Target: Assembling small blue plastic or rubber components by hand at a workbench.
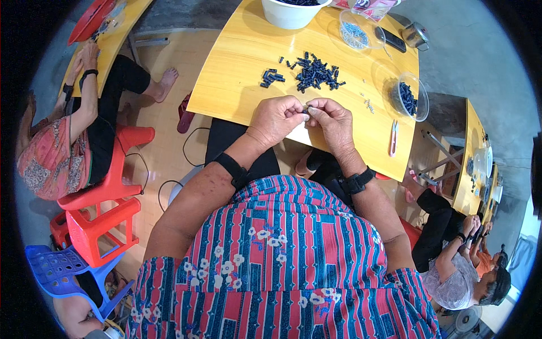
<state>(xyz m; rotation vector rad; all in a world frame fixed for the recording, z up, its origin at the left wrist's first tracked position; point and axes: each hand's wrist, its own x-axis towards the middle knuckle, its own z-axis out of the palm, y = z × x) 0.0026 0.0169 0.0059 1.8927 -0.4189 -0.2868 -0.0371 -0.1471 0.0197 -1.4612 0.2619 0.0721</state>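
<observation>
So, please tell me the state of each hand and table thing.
Left hand: pinching small dark piece
Right hand: pinching same piece
White tub: open, holding dark pieces
Clear tub: open, holding bluish pieces
Clear bowl: open, holding dark pieces
Dark pile: loose
Snips: lying flat
Black oblong object: lying flat
Metal mug: standing
Pink package: unclear

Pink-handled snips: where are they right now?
In the head view, the snips lie on the yellow table near its right edge, to the right of the right hand and below the clear round tub.
</observation>
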